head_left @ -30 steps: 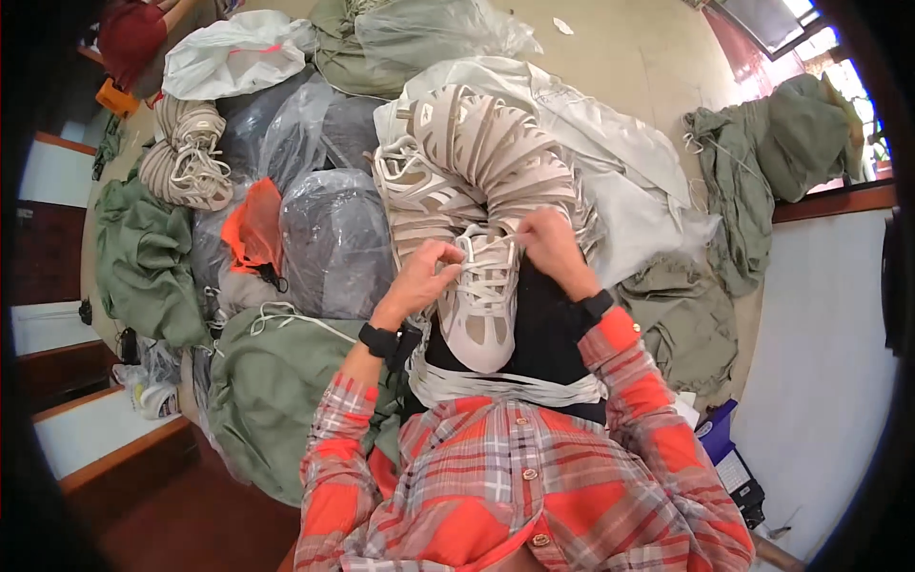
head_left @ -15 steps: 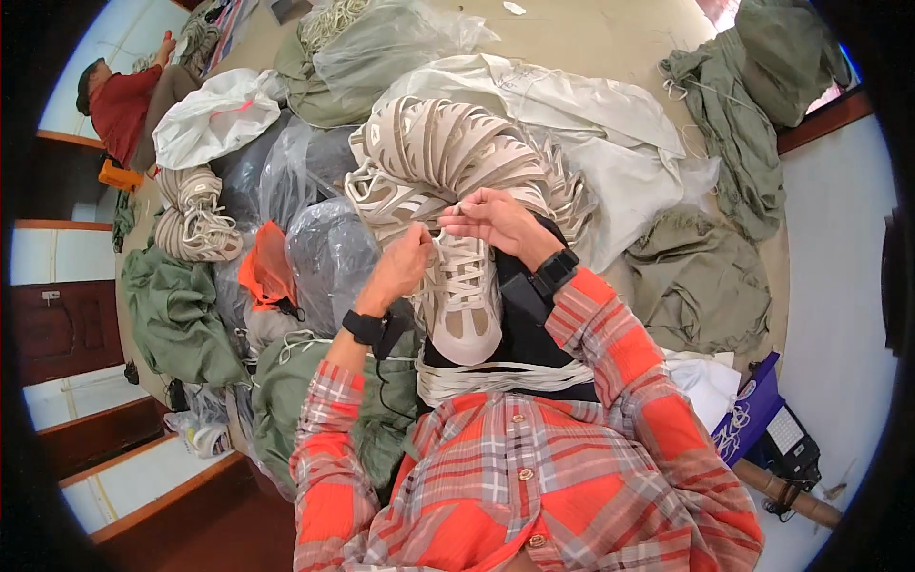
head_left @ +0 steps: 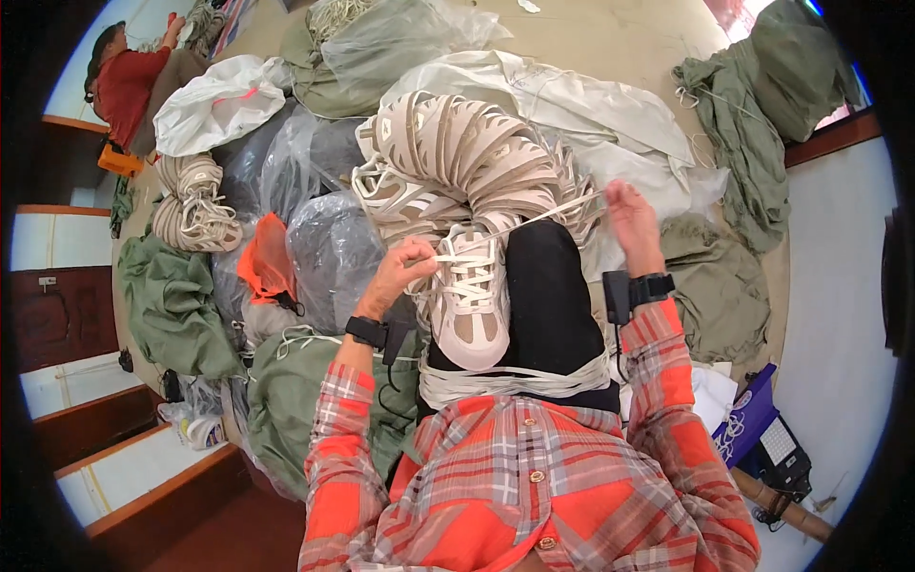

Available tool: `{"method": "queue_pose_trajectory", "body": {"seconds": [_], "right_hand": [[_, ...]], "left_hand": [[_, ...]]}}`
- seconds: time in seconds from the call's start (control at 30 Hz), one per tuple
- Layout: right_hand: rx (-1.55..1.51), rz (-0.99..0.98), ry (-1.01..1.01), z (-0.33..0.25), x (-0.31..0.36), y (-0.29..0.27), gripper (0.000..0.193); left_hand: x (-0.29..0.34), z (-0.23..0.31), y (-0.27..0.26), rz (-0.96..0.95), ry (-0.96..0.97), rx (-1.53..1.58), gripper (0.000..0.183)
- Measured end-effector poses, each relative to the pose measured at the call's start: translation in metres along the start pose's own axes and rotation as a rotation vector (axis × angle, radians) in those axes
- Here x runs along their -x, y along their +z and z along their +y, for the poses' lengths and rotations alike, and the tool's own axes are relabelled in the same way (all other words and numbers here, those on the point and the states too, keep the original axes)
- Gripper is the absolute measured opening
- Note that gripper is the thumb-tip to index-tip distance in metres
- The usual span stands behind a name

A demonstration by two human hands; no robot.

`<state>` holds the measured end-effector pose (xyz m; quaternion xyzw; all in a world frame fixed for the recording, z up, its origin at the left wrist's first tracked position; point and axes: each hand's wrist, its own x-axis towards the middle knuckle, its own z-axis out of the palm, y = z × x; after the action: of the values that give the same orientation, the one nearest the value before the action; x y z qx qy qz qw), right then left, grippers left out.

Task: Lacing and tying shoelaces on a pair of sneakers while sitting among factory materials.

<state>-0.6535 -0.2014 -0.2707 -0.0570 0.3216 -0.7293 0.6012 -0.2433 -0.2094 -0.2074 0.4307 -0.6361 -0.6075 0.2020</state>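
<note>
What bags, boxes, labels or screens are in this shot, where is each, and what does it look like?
Purple box: lower right by the person's right elbow, flat, purple with white print.
Keypad device: just right of the box, dark with a pale key grid.
White bag: upper left, crumpled, white plastic.
Clear bags: left of the shoe, grey-clear, stuffed, rounded.
Wrist devices: black bands, faces unreadable.

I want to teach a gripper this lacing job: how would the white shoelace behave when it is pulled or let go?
The shoelace is probably floppy: it only runs straight where the right hand draws it taut from the sneaker. Likely very light, thin and apt to slip. The left hand pinches it at the eyelets.
</note>
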Motion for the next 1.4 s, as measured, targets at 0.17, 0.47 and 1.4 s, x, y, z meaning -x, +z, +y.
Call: {"method": "queue_pose_trajectory", "body": {"seconds": [0.17, 0.47, 1.4], "right_hand": [[0.014, 0.007, -0.296, -0.061, -0.006, -0.002, 0.014], [0.359, 0.121, -0.336, -0.067, 0.035, 0.061, 0.014], [0.674, -0.214, 0.008, 0.043, 0.025, 0.126, 0.016]], "left_hand": [[-0.01, 0.007, 0.024, 0.106, 0.06, 0.075, 0.023], [-0.027, 0.018, 0.033, 0.108, 0.382, -0.568, 0.019], [-0.039, 0.041, 0.002, -0.44, 0.226, -0.806, 0.015]]}}
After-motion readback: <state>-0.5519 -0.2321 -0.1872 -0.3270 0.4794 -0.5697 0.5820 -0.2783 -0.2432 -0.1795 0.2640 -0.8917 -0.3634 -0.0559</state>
